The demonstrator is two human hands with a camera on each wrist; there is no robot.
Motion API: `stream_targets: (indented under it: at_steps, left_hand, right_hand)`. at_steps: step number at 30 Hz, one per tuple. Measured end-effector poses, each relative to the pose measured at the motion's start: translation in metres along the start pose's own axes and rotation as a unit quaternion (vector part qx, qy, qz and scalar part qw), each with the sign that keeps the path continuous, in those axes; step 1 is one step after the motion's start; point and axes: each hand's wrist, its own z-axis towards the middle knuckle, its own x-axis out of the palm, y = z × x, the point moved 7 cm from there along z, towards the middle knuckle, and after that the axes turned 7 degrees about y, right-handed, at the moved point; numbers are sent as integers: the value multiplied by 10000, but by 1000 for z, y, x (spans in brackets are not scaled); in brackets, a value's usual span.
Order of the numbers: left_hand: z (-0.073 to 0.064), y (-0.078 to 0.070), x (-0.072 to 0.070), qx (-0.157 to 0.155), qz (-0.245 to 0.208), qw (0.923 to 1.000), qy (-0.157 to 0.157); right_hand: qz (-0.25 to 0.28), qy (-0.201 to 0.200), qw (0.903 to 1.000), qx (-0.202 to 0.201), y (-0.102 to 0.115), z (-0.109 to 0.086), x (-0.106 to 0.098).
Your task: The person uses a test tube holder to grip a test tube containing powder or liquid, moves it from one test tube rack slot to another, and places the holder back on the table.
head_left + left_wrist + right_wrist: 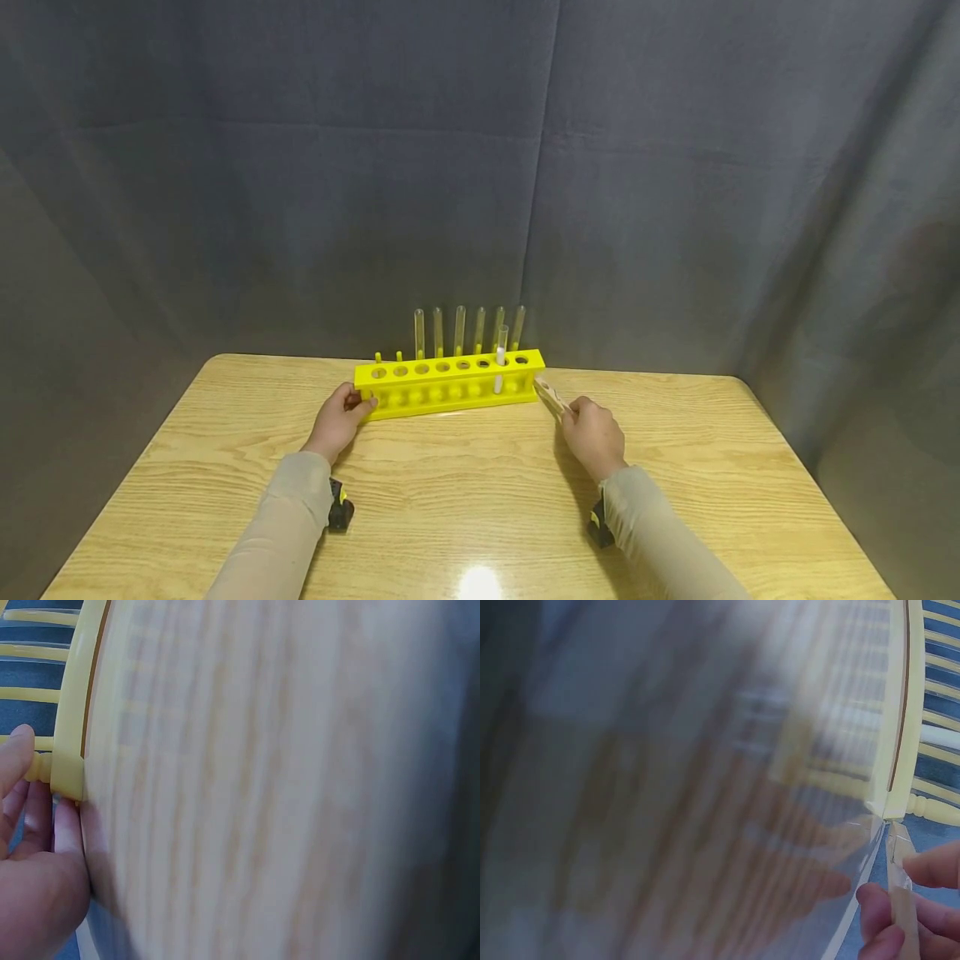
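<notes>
A yellow test tube rack [450,381] stands near the back of the table. My left hand [335,423] grips its left end, the thumb in front by the end post. In the left wrist view, fingers [69,825] reach around that end. One test tube with white contents [500,357] stands upright in a hole near the rack's right end. Behind the holes, several clear test tubes [460,325] sit upside down on yellow pegs. My right hand [595,435] pinches a wooden test tube clamp [551,397], whose tip is right at the rack's right end.
The wooden table [465,483] has rounded back corners. Grey curtains [360,183] hang close behind it and along both sides. Two pegs [388,357] at the rack's left back carry no tubes. A black device [340,507] is strapped at each wrist.
</notes>
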Motion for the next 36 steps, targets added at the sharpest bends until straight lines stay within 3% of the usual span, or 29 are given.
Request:
stream_targets:
  at_steps: [36]
  left_hand:
    - [-1, 1, 0, -79, -28, 9999, 87]
  right_hand:
    - [-242, 124, 9990, -343, 3, -1, 0]
